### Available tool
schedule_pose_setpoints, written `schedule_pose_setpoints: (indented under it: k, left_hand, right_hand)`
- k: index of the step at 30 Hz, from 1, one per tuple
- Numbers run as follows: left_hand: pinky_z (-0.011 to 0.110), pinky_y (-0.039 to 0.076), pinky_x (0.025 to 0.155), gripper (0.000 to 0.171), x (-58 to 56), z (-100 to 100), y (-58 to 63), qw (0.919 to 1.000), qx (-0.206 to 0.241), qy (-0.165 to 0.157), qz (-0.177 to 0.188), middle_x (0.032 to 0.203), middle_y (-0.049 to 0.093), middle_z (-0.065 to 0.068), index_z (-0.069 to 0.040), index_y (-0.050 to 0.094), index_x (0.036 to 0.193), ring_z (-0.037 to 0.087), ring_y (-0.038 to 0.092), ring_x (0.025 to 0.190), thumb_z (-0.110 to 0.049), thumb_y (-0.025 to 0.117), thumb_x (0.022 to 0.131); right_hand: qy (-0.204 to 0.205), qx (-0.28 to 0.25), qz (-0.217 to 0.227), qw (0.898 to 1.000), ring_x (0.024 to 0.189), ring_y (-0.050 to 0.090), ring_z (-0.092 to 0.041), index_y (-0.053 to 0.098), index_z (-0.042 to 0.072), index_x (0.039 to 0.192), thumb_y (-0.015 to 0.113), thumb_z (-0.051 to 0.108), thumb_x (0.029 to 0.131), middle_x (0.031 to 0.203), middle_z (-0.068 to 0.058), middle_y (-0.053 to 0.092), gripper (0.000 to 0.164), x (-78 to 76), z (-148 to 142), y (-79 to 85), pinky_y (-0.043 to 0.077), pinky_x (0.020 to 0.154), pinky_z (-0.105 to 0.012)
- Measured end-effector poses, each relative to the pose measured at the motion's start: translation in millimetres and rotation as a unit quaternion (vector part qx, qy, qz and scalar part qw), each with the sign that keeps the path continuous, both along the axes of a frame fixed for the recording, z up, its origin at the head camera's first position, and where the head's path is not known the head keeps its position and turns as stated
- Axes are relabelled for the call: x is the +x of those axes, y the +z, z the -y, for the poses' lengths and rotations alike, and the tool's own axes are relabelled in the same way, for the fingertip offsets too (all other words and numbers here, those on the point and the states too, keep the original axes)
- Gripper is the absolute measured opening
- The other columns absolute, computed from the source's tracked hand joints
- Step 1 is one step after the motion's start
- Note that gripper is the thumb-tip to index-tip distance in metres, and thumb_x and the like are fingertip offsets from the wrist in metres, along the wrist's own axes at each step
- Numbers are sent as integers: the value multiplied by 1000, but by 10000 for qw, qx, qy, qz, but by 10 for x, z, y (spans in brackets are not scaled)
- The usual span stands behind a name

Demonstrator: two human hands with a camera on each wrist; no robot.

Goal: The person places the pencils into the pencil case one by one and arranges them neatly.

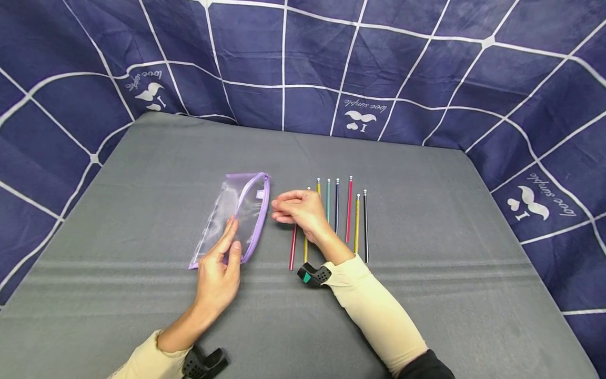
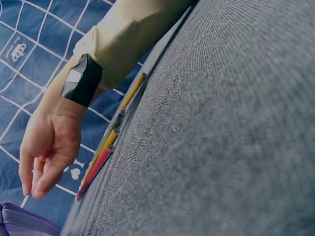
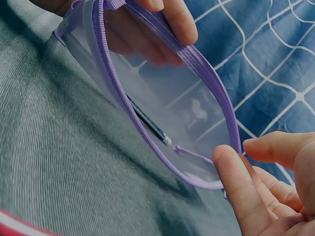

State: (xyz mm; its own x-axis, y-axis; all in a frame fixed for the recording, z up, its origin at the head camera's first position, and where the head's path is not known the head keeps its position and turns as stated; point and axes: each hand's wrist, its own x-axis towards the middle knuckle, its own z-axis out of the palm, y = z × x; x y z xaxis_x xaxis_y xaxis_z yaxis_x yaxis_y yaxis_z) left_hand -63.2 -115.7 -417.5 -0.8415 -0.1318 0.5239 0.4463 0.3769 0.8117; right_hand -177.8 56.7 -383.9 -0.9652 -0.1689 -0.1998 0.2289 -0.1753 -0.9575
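A clear zip pouch (image 1: 246,216) with purple trim lies on the grey surface, its mouth gaping to the right. My left hand (image 1: 220,276) holds it, fingers over the film; in the right wrist view some of these fingers show through the clear side. Just right of the mouth is my right hand (image 1: 300,210), fingers loosely bent with nothing between them. In the right wrist view its thumb overlaps the purple rim (image 3: 224,105). A dark pencil (image 3: 150,125) with a metal end shows within the mouth. Beneath the right hand and wrist lie several pencils (image 1: 349,210), partly hidden.
The pencils lie roughly side by side: red (image 1: 292,255), green (image 1: 328,197), dark blue (image 1: 337,202), yellow (image 1: 357,226) and black (image 1: 366,226) among them. A blue gridded cloth (image 1: 312,63) hangs around the grey tabletop (image 1: 421,210). Each wrist wears a black device (image 1: 313,275).
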Motion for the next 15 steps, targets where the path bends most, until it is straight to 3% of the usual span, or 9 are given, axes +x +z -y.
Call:
schedule_pose_setpoints:
  k: [4, 15]
  left_hand:
    - [17, 33, 110, 40, 0, 1, 3, 10000, -14, 45, -11, 139, 52, 24, 11, 54, 133, 9, 44, 132, 13, 53, 93]
    - [17, 34, 110, 41, -5, -9, -1, 10000, 17, 10, -79, 138, 52, 24, 12, 54, 133, 11, 45, 132, 14, 53, 92]
  right_hand:
    - [-52, 18, -6, 10000, 59, 69, -17, 64, -14, 100, 66, -15, 84, 95, -35, 67, 16, 2, -66, 21, 60, 60, -26]
    - [-255, 56, -68, 9996, 60, 69, -17, 63, -16, 101, 67, -15, 83, 85, -25, 70, 19, 12, -356, 12, 60, 61, -28]
